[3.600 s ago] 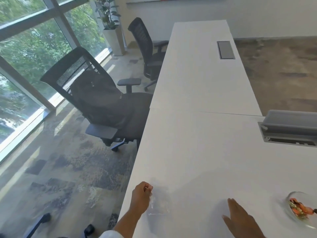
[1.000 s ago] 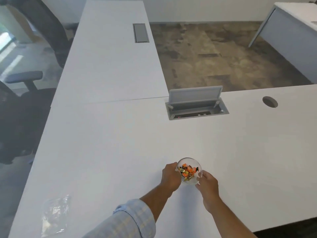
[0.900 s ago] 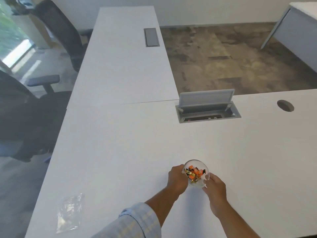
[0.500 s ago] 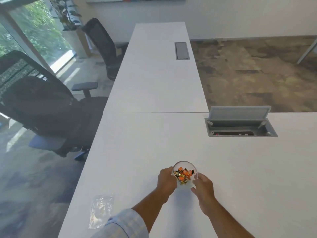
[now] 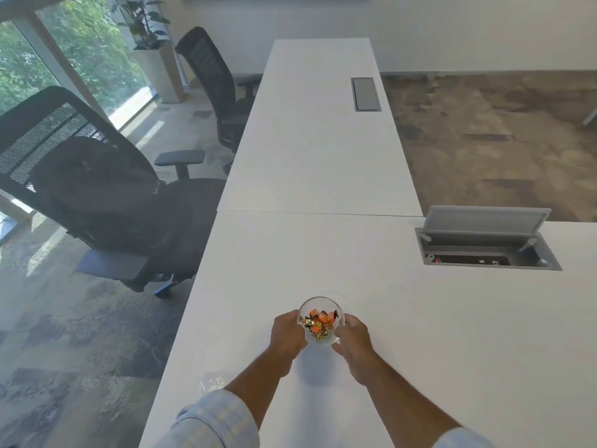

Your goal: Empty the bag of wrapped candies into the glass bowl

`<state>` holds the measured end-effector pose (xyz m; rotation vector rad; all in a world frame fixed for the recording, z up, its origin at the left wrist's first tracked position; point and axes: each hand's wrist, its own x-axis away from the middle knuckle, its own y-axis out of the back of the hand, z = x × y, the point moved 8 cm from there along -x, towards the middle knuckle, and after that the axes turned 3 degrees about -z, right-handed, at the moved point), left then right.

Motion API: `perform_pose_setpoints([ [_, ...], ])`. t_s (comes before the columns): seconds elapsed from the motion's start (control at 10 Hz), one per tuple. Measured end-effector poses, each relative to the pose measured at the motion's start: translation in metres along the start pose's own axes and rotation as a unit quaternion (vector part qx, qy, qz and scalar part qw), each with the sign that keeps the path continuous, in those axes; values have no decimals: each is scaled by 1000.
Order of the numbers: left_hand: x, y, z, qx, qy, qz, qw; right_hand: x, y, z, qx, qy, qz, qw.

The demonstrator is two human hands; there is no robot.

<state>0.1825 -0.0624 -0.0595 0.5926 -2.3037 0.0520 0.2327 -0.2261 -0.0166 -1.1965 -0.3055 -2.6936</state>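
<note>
white table | glass bowl | clear bag

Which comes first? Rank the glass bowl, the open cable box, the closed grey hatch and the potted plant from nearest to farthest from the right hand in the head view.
From the right hand:
1. Glass bowl, held between both hands, at its left.
2. Open cable box, on the desk, ahead and right.
3. Closed grey hatch, far up the long desk.
4. Potted plant, far left by the window.

Office — white desks; mesh chairs; cable hatch.
</note>
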Motion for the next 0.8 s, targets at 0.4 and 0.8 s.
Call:
perform_pose_setpoints([
  [0.4,-9,15,-4,-4,5,3,1000,-13,-17,0,-5,-9,1,1000],
  [0.8,9,36,-74,-378,-149,-49,912,3,20,72,84,99,-77,989],
])
